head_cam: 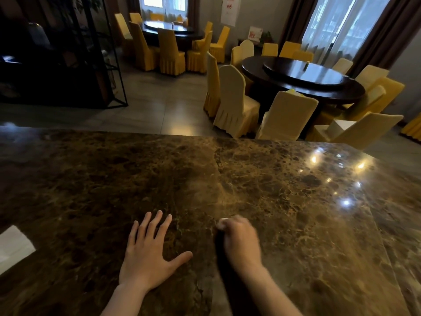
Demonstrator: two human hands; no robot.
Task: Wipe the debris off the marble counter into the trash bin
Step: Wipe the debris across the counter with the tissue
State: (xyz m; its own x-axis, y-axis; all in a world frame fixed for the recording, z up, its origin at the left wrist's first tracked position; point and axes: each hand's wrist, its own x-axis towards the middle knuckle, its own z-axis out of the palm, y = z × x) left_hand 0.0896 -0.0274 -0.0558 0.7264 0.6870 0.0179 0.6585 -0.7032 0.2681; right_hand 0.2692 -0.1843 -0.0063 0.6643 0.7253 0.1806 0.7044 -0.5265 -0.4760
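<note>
The brown marble counter (284, 192) fills the lower half of the view. My left hand (148, 254) lies flat on it near the front, palm down, fingers spread, holding nothing. Just to its right, my right hand (241, 240) is blurred, with its fingers curled in; a small pale bit shows at the fingertips, and I cannot tell what it is. No debris stands out on the stone, and no trash bin is in view.
Beyond the counter's far edge lie a tiled floor, two dark round tables (303, 76) ringed by yellow-covered chairs (230, 101), and a black metal shelf (68, 65) at the left. A pale surface (13, 247) shows past the counter's left edge.
</note>
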